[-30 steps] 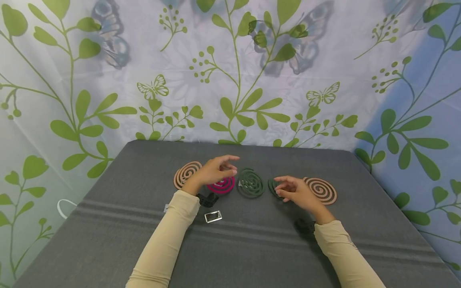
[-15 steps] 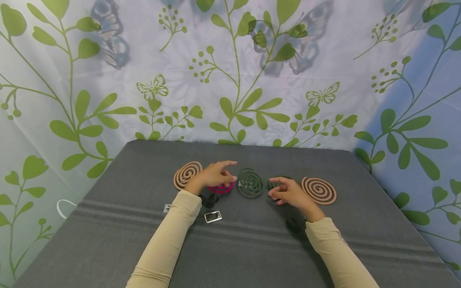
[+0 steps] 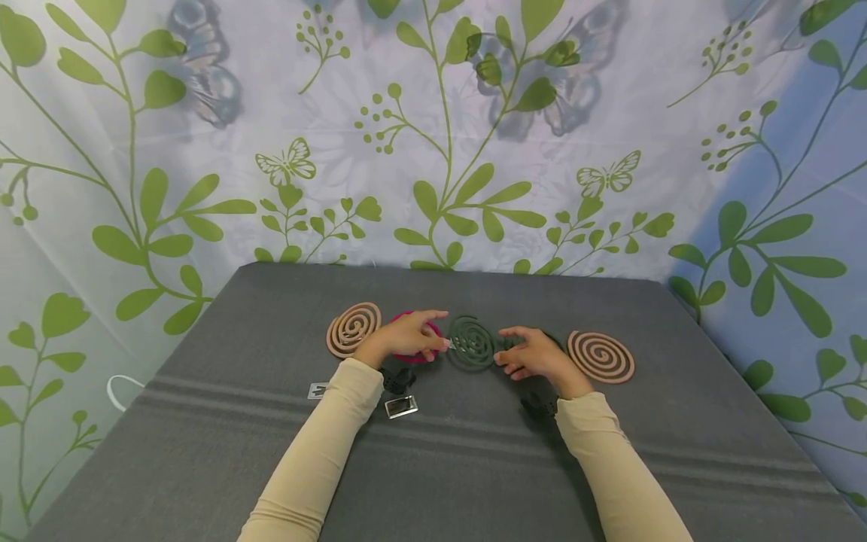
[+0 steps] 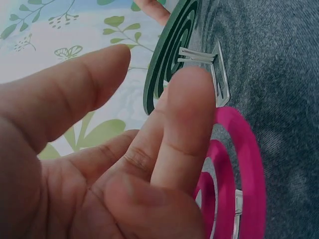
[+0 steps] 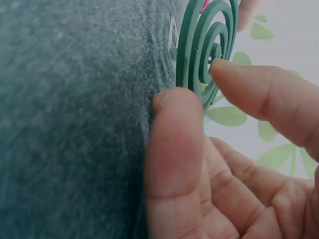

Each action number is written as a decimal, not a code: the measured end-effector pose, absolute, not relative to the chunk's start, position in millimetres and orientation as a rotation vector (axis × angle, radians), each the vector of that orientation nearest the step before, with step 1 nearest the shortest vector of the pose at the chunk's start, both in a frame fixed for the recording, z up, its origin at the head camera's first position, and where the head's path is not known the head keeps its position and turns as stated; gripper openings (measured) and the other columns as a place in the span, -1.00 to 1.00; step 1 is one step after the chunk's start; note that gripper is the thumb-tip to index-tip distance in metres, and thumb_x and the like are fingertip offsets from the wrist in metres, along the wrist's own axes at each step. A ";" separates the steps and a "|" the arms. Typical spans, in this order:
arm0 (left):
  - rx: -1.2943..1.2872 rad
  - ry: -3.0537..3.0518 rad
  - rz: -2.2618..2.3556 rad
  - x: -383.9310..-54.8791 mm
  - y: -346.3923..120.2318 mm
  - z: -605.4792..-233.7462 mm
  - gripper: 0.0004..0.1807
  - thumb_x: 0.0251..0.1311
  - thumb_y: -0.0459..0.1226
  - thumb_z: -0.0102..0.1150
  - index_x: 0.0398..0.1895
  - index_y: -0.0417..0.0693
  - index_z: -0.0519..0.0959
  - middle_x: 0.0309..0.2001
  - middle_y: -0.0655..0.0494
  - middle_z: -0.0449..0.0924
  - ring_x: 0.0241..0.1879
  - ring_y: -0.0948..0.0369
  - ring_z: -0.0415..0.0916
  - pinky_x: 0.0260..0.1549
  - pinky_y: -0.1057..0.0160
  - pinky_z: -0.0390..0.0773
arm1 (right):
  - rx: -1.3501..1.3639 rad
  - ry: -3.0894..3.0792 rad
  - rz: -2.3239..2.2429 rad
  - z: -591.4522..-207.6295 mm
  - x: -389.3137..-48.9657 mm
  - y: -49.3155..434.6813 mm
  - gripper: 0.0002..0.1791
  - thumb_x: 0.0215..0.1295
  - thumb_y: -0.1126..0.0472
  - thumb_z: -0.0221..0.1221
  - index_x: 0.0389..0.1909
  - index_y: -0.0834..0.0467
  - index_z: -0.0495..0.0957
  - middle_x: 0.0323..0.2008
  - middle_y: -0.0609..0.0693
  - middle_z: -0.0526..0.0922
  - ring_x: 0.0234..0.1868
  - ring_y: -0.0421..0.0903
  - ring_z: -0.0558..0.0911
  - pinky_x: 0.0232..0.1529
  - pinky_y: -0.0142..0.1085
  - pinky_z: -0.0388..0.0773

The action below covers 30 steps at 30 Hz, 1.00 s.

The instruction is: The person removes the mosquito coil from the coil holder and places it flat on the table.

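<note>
A green mosquito coil (image 3: 471, 342) lies at the middle of the table, between my hands. A thin metal stand (image 4: 199, 56) shows against it in the left wrist view. My left hand (image 3: 409, 334) hovers over a pink mosquito coil (image 4: 251, 164), fingers apart, fingertips close to that stand; whether they touch it I cannot tell. My right hand (image 3: 538, 352) is at the green coil's right edge, thumb and index finger spread, nothing held. Behind the right hand a second green coil (image 3: 509, 342) is mostly hidden.
Tan mosquito coils lie at either end of the row, a left one (image 3: 353, 330) and a right one (image 3: 600, 357). Nearer me are a shiny rectangular metal piece (image 3: 401, 407) and a small flat pale piece (image 3: 317, 391). The grey table (image 3: 460, 482) meets a patterned curtain behind.
My right hand has moved left, from the second green coil toward the middle one. The left hand has shifted slightly down and nearer to me over the pink coil. The coils have stayed in place.
</note>
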<state>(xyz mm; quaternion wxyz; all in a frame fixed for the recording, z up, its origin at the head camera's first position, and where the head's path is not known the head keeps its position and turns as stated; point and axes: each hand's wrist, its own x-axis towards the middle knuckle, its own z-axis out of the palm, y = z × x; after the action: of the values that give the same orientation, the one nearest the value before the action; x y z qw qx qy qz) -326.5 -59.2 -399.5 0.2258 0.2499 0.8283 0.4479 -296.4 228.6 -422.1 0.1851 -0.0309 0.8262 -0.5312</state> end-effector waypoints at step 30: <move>0.657 2.165 1.304 -329.6 -59.0 -407.6 -0.25 0.59 -0.33 0.17 0.69 -0.38 0.11 0.03 -0.12 0.80 -0.37 0.34 0.64 -0.44 0.39 0.46 | -0.168 2.232 -1.612 -423.1 -297.8 234.4 -0.30 0.50 0.43 0.25 0.55 0.53 0.24 -0.17 0.08 0.77 -0.38 -0.18 0.71 -0.34 -0.34 0.73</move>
<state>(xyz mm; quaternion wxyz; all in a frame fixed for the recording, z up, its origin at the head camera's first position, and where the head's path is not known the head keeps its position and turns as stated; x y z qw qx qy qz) -329.6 -59.0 -407.6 0.2622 0.2428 0.8001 0.4818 -297.8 234.4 -423.1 0.1902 -0.0597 0.7944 -0.5738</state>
